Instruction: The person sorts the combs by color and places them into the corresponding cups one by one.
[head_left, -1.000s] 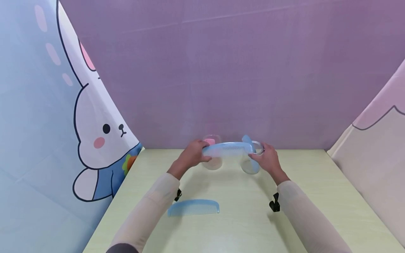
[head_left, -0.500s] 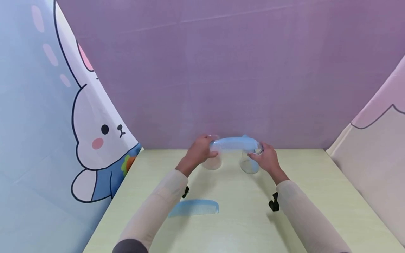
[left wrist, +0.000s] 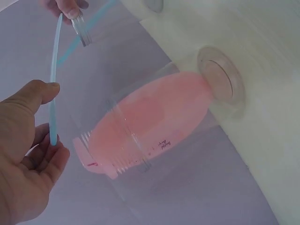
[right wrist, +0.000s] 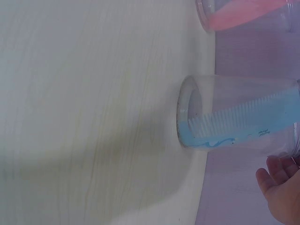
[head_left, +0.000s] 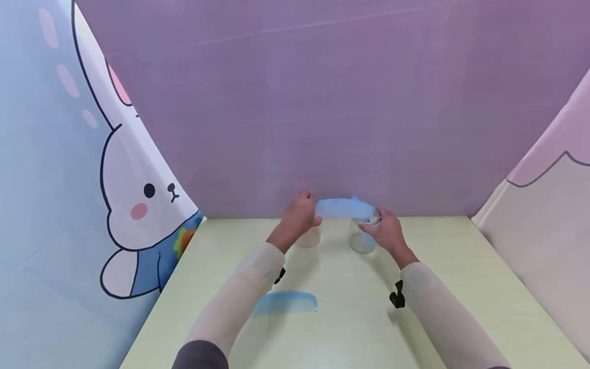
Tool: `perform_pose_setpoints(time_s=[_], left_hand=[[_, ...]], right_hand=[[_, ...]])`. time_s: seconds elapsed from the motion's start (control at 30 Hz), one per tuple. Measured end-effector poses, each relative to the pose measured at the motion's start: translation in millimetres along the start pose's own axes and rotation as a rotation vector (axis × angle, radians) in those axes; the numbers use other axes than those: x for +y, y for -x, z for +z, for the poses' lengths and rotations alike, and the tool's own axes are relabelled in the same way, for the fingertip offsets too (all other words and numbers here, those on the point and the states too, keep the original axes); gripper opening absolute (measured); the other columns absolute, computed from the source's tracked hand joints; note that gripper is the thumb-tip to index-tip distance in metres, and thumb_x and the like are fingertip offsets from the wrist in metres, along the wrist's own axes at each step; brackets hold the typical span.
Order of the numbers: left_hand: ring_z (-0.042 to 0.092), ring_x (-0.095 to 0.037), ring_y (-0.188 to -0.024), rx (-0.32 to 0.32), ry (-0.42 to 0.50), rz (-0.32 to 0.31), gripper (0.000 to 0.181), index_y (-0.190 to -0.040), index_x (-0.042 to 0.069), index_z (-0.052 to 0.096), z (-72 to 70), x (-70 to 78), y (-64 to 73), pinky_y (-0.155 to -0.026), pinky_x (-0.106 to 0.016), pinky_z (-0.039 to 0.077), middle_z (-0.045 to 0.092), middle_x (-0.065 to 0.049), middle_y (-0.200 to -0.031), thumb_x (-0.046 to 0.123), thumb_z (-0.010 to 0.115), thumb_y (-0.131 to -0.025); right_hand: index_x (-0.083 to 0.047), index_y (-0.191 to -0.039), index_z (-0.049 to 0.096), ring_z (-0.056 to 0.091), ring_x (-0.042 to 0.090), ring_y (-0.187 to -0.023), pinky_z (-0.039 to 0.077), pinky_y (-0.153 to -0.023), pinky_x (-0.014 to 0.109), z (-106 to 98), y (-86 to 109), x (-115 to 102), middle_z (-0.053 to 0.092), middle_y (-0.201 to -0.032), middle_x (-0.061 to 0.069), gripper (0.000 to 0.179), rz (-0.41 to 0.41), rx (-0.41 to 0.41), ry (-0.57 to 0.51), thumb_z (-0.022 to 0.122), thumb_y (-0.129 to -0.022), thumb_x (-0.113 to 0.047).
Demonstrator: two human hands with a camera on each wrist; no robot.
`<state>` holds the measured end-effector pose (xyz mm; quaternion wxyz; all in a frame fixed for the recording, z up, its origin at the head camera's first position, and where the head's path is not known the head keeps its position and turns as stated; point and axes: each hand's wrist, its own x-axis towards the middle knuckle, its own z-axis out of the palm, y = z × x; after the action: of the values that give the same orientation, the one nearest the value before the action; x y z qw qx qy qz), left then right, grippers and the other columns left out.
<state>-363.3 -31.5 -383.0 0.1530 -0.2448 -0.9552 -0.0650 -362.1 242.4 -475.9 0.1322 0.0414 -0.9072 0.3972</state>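
My left hand (head_left: 297,214) pinches one end of a blue comb (head_left: 342,208) between thumb and fingers, seen edge-on in the left wrist view. Its far end overlaps the mouth of a clear jar (right wrist: 225,86), whose rim my right hand (head_left: 389,229) grips. A second blue comb (right wrist: 253,123) stands slanted inside that jar, teeth facing up in the right wrist view. Close to my left hand is another clear jar (head_left: 310,238), partly hidden behind it. This one holds a flat, oval pink thing (left wrist: 154,117) with small printed lettering.
A third blue comb (head_left: 288,302) lies on the pale wooden table (head_left: 350,328), below my left forearm. A purple cloth backdrop (head_left: 332,118) rises behind both jars. Printed cloths, one with a rabbit (head_left: 138,189), hang at the sides.
My left hand has moved right and slightly up, bringing its comb farther over the right jar. My right hand stays at the jar's rim. The left jar is now more covered by my hand.
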Motion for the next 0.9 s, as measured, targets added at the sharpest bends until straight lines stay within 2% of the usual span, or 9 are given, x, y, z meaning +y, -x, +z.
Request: perform_pose_setpoints(time_s=[0.23, 0.4, 0.5, 0.63, 0.7, 0.8, 0.9], left_hand=[[0.06, -0.027, -0.112, 0.029, -0.007, 0.016, 0.052, -0.128, 0.0, 0.063, -3.2, 6.5, -6.4, -0.099, -0.037, 0.055, 0.062, -0.014, -0.124, 0.031, 0.079, -0.089], [0.06, -0.026, -0.116, 0.066, -0.052, 0.041, 0.051, -0.131, 0.002, 0.062, -3.0, 13.2, -13.9, -0.1, -0.034, 0.055, 0.062, -0.013, -0.128, 0.032, 0.076, -0.092], [0.061, -0.026, -0.115, 0.138, -0.084, 0.067, 0.051, -0.132, 0.002, 0.061, 0.4, 17.3, -17.2, -0.099, -0.034, 0.056, 0.062, -0.014, -0.128, 0.031, 0.076, -0.092], [0.065, -0.026, -0.11, 0.276, -0.105, 0.103, 0.05, -0.128, 0.0, 0.062, 5.7, 21.3, -19.1, -0.094, -0.032, 0.059, 0.065, -0.015, -0.123, 0.029, 0.077, -0.091], [0.066, -0.026, -0.108, 0.31, -0.099, 0.101, 0.049, -0.126, 0.0, 0.062, 7.5, 22.8, -19.6, -0.092, -0.03, 0.059, 0.066, -0.015, -0.121, 0.03, 0.078, -0.091], [0.065, -0.025, -0.108, 0.282, -0.059, 0.065, 0.051, -0.127, 0.001, 0.06, 6.8, 25.8, -19.8, -0.092, -0.03, 0.059, 0.065, -0.015, -0.122, 0.033, 0.077, -0.092], [0.064, -0.023, -0.107, 0.202, -0.018, 0.012, 0.054, -0.131, 0.003, 0.056, 4.9, 28.8, -18.3, -0.092, -0.031, 0.059, 0.064, -0.013, -0.122, 0.038, 0.074, -0.094]], right_hand=[[0.007, -0.148, 0.043, 0.053, 0.048, -0.129, 0.044, -0.108, 0.064, 0.2, -1.3, -1.4, 0.055, -0.141, 0.03, 0.08, 0.004, -0.007, 0.017, 0.077, -0.089, -0.035], [0.008, -0.147, 0.043, 0.053, 0.048, -0.129, 0.044, -0.108, 0.064, -0.1, -2.7, 0.1, 0.055, -0.141, 0.03, 0.08, 0.005, -0.004, 0.024, 0.077, -0.089, -0.036], [0.008, -0.147, 0.044, 0.054, 0.048, -0.128, 0.044, -0.107, 0.065, 1.5, -2.7, 0.5, 0.055, -0.14, 0.03, 0.08, 0.009, 0.0, 0.033, 0.077, -0.089, -0.036], [0.007, -0.145, 0.046, 0.056, 0.048, -0.127, 0.046, -0.106, 0.065, 3.7, -3.1, 0.6, 0.056, -0.14, 0.03, 0.079, 0.006, 0.009, 0.04, 0.078, -0.088, -0.037], [0.007, -0.145, 0.046, 0.056, 0.048, -0.126, 0.046, -0.105, 0.064, 4.1, -3.5, 0.6, 0.057, -0.14, 0.03, 0.08, 0.0, 0.012, 0.044, 0.078, -0.088, -0.037], [0.006, -0.146, 0.046, 0.057, 0.048, -0.126, 0.047, -0.105, 0.064, 3.3, -3.8, 0.1, 0.057, -0.139, 0.03, 0.08, 0.003, 0.015, 0.044, 0.078, -0.087, -0.038], [0.005, -0.147, 0.045, 0.056, 0.047, -0.127, 0.046, -0.105, 0.063, 2.3, -3.8, -0.3, 0.057, -0.14, 0.028, 0.079, 0.014, 0.012, 0.041, 0.078, -0.088, -0.037]])
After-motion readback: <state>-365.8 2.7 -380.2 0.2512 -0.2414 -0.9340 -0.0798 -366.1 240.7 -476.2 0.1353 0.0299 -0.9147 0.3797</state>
